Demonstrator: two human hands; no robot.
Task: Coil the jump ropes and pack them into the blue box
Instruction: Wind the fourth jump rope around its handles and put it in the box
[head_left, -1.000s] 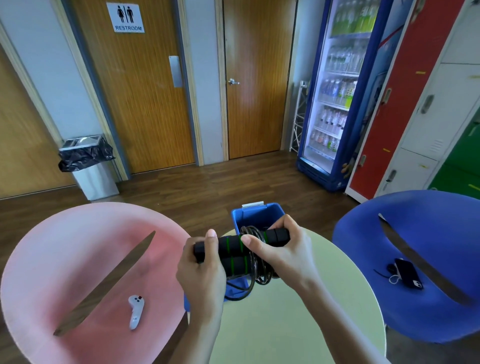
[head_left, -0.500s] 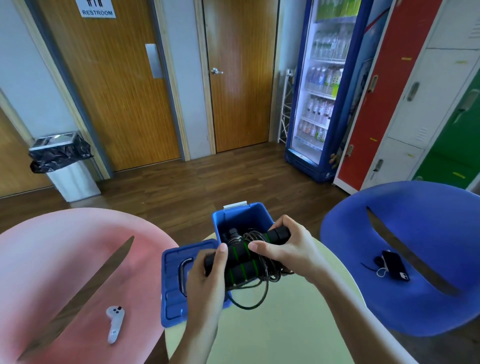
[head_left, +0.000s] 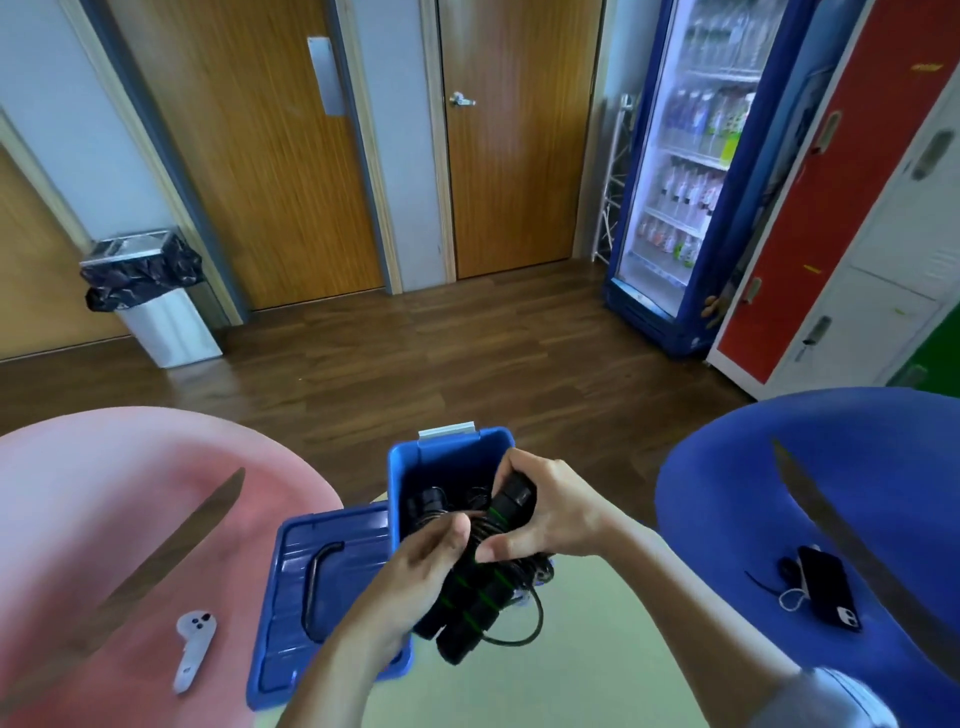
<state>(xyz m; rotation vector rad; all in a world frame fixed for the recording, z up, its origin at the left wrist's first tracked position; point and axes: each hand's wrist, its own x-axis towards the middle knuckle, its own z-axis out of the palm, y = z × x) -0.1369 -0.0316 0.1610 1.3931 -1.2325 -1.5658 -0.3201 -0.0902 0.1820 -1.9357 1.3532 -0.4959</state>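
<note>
Both hands are clamping one coiled jump rope: the left hand is wrapping the lower side of the bundle, the right hand is closing its fingers over the upper handle end. Its two black handles with green rings are lying side by side, the cord is gathered around them, and one loose loop is hanging out below toward the pale green bench. The bundle is tilting with its top end over the near rim of the blue box, which is standing open at the far edge of the bench.

As a judgement, the task is well along: at least one rope is already lying inside the box, dark handles and cord showing there, and this one is coiled and about to go in. What is left seems to be lowering it, tucking the stray loop, and perhaps fitting the blue lid, which is lying flat just left of the box.

Count: one rope in hand; how many are in the box I cannot tell. One box, one lid. No other rope is showing on the bench.
</note>
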